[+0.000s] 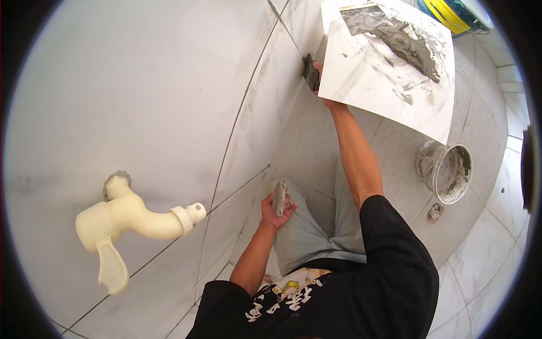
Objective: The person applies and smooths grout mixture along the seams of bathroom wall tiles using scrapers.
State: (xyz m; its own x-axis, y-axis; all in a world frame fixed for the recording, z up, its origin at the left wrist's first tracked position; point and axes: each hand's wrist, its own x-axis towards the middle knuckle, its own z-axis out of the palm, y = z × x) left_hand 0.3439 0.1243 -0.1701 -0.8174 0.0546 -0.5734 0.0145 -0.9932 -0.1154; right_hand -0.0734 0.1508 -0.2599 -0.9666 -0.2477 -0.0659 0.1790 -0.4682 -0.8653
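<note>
Head view: at 6 o'clock, the left hand (pixel 274 219) has fingers curled around a grey piece (pixel 280 198); at 1 o'clock, the right hand (pixel 326 90) touches a dark block (pixel 311 72), but the smeared board (pixel 353 79) partly hides it: how closed, I cannot tell.

One camera, worn on the person's head, looks forward and steeply down over the black shirt (pixel 389 271) and jeans (pixel 299 240). Its very wide lens darkens all four corners of the view and bows the lower edge of the white board (pixel 344 73). The tiled wall (pixel 141 90) fills the left side, where the tap (pixel 116 217) looms large and near; the grey floor (pixel 307 141) lies farther off, its wall-side edge slanting up towards the board's left edge
</note>
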